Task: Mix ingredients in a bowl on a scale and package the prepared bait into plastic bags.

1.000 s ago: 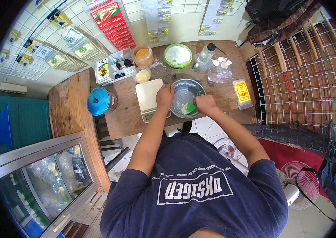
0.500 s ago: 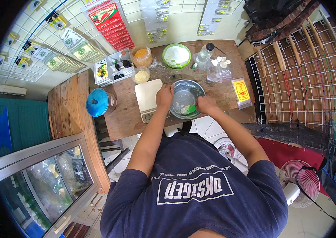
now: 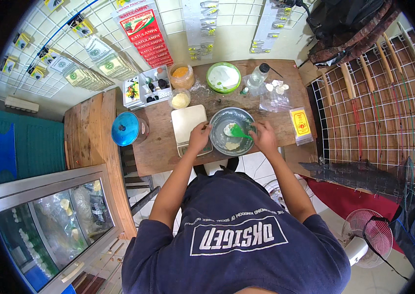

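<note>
A round grey metal bowl (image 3: 220, 122) stands on the wooden table, its inside smeared with pale paste. My left hand (image 3: 200, 137) is closed on its left rim. My right hand (image 3: 265, 137), at the right rim, grips the handle of a green spatula (image 3: 238, 132), whose blade reaches into the middle of the bowl. White paste (image 3: 228, 129) clings by the blade tip, and a pale lump (image 3: 232, 146) lies lower in the bowl. Left of the bowl, partly behind my left hand, is a cream kitchen scale (image 3: 188, 120).
Behind the bowl stand a green bowl of white powder (image 3: 223, 78), a clear bottle (image 3: 257, 76), a tub of orange powder (image 3: 182, 77) and a small tub of yellowish powder (image 3: 180, 100). A yellow packet (image 3: 300, 123) lies right; a blue-lidded container (image 3: 125, 129) stands left.
The spatula has moved from the bowl's lower right up to its middle. My right hand has shifted its grip, and the pale lump now lies apart from the blade.
</note>
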Motion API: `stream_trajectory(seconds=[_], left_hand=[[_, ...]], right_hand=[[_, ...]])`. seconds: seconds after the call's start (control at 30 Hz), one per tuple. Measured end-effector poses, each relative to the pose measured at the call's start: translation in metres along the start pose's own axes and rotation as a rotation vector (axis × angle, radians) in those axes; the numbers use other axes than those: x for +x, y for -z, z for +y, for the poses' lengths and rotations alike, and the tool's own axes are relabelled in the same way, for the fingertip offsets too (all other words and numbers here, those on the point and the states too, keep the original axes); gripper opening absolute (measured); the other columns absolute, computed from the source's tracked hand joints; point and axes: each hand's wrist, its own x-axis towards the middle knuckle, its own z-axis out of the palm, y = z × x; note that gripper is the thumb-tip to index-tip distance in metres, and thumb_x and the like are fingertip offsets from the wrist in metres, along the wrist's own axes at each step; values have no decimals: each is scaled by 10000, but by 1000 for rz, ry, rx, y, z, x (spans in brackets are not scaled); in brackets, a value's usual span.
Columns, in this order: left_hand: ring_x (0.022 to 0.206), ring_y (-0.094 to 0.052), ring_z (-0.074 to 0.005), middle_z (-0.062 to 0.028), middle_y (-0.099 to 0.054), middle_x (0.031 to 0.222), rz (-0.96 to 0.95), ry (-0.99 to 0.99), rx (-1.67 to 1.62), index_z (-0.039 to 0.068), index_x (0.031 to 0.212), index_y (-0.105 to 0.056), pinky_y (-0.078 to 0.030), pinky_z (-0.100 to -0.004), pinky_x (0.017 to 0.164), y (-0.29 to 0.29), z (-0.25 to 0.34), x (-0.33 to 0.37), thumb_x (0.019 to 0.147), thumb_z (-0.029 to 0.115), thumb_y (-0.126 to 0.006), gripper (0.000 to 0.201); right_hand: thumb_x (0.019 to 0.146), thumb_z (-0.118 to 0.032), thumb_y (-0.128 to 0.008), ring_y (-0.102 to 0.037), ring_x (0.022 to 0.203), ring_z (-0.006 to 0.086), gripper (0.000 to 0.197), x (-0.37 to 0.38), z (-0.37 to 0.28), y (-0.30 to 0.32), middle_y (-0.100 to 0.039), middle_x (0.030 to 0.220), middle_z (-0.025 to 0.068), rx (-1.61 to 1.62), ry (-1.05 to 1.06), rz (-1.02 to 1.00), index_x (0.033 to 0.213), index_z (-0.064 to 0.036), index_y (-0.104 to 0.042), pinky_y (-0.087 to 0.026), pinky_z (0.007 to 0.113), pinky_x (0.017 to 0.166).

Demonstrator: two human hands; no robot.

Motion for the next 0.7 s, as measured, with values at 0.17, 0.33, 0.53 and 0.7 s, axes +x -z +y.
stream_trajectory(seconds=[0.17,0.33,0.53,0.7], left_hand=[[699,-660,-151,-133,-665,1156,-113,252,-391,43,1361,-559,-530,-255,547,-2,34,-28,998,278,-576,432],[568,-610,-112,-97,-670,1104,-81,171,-451,47,1388,-541,-510,-247,509,2,36,-29,1018,248,-550,421],[562,-571,-74,-11,-666,839,86,74,-499,66,1335,-601,-480,-234,508,50,61,-31,1021,283,-550,384],[545,-548,-63,15,-650,780,184,72,-505,62,1247,-658,-456,-223,494,103,31,-27,1027,268,-536,325]], right_hand=[[940,-268,-634,-678,1008,288,382,-9,25,-34,-696,1110,206,696,-624,20,1231,-22,-658,-498,382,904],[998,-272,-554,-676,967,236,414,-1,49,-44,-713,1063,174,677,-613,-109,1317,-11,-595,-521,344,850],[1021,-228,-514,-703,778,192,371,44,-32,12,-703,1042,104,993,-702,-269,1354,-78,-582,-579,297,631],[1012,-201,-533,-703,743,214,353,70,-78,-27,-694,1030,104,1040,-669,-393,1328,-57,-594,-602,329,634]])
